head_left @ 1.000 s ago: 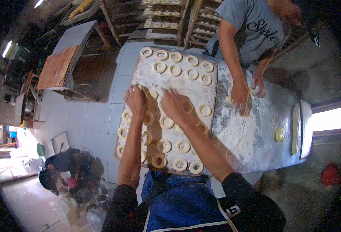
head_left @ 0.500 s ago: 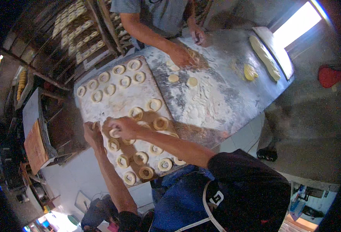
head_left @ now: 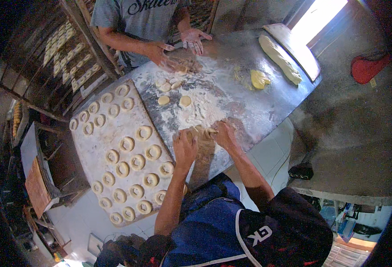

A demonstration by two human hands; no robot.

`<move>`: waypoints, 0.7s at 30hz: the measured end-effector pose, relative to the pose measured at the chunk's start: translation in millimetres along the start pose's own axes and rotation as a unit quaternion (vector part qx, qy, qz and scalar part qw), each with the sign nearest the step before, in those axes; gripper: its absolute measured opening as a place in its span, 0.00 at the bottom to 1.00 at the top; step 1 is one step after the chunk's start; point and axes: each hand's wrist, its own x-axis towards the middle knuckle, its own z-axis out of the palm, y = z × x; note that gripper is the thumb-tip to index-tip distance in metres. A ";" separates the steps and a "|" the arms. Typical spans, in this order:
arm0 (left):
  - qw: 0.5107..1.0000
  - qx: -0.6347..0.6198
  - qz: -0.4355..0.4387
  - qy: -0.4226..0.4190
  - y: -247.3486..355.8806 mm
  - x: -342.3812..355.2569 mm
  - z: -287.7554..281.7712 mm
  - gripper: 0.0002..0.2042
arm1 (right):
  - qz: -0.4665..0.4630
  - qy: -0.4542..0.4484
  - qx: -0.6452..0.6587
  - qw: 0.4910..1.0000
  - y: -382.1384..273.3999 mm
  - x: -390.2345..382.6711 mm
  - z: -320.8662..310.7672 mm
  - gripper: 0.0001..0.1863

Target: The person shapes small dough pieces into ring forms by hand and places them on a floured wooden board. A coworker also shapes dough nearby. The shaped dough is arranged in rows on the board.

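Note:
My right hand [head_left: 225, 135] is closed on a small piece of pale dough [head_left: 212, 131] above the floured metal table [head_left: 260, 109]. Level with it, my left hand [head_left: 185, 143] has its fingers curled in; what they hold is mostly hidden. On my left, a floured board [head_left: 93, 142] bears many dough rings, such as one ring [head_left: 144, 132] at its right side. Farther up the table lie several flat round dough pieces, among them one disc [head_left: 185, 101] close to the loose flour [head_left: 196, 115].
Across the table a co-worker's hands [head_left: 196, 40] are over a floury patch. A yellow lump [head_left: 260, 79] and a long dough roll [head_left: 279, 60] lie at the far right. A rack [head_left: 73, 62] with trays of rings stands at the far left.
Both my hands have left the ring board and moved right, over the floured table. The co-worker's hands have come up, one palm spread. The whole view has shifted.

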 end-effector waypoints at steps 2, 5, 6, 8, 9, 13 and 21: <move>0.998 -0.048 0.020 0.022 14.0 -4.5 7.5 0.14 | 0.029 -0.037 0.056 0.997 6.9 -2.7 -3.8 0.17; 0.959 -0.248 -0.138 -0.008 36.3 -6.8 18.4 0.13 | 0.088 -0.055 0.257 0.961 8.0 -3.3 -15.3 0.14; 0.936 -0.315 -0.155 -0.019 42.1 -6.7 21.0 0.13 | 0.120 -0.066 0.335 0.932 6.7 -3.1 -19.7 0.13; 0.917 -0.364 -0.160 -0.004 50.0 -5.8 24.9 0.12 | 0.091 -0.090 0.318 0.939 3.8 -3.3 -29.5 0.13; 0.909 -0.379 -0.171 -0.008 52.9 -5.8 26.7 0.12 | 0.078 -0.102 0.302 0.944 1.9 -3.5 -33.9 0.13; 0.885 -0.423 -0.192 -0.009 58.0 -6.4 34.5 0.10 | 0.077 -0.079 0.354 0.929 -8.8 -3.6 -45.4 0.19; 0.730 -0.619 -0.288 0.032 64.1 -5.6 47.3 0.13 | 0.009 -0.236 0.428 0.873 -8.7 5.1 -68.4 0.28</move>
